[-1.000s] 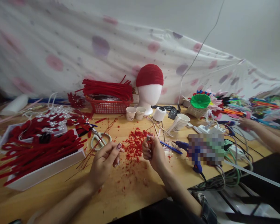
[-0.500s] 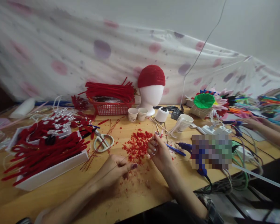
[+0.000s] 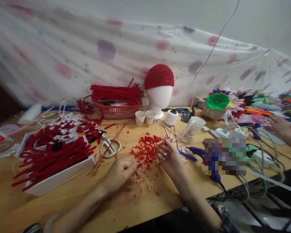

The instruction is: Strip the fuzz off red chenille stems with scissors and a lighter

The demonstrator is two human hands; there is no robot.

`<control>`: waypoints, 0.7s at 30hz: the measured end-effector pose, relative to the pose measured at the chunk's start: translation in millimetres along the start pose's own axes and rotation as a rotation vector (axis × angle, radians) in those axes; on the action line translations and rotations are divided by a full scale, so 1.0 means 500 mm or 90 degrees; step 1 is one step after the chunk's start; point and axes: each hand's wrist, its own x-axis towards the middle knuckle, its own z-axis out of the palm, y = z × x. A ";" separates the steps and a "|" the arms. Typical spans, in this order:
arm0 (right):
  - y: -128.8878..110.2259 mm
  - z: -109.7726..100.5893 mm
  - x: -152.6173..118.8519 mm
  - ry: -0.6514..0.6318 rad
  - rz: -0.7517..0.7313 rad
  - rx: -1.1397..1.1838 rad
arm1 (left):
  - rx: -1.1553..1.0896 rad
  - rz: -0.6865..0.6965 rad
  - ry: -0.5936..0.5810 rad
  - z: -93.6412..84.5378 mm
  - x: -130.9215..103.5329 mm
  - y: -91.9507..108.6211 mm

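Note:
My left hand (image 3: 123, 171) is closed in a pinch just above the table, at the near left edge of a pile of red fuzzy clippings (image 3: 147, 147). What its fingertips hold, if anything, is too small to make out. My right hand (image 3: 169, 158) is raised at the pile's right side, its fingers curled closed. A small silvery and reddish thing (image 3: 169, 138) pokes up from its fingertips; I cannot tell its kind. A blue pen (image 3: 188, 155) lies right of this hand. White-handled scissors (image 3: 110, 148) rest left of the pile, with thin dark red stems (image 3: 99, 160) beside them.
At left, a white box (image 3: 60, 176) holds red fuzzy stems. Behind stand a red basket (image 3: 118, 112), a white foam head (image 3: 158, 97) with a red cap and paper cups (image 3: 140, 118). Blue glue guns (image 3: 215, 176) and cables lie right. A co-worker's hand (image 3: 280, 124) is at far right.
The whole view has shifted slightly, so the table things sit farther right. My hands keep nearly the same pinched poses. The co-worker's hand at far right has changed its pose.

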 end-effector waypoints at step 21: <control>-0.008 0.001 -0.007 -0.037 0.039 -0.113 | -0.277 0.043 0.145 -0.013 0.004 -0.013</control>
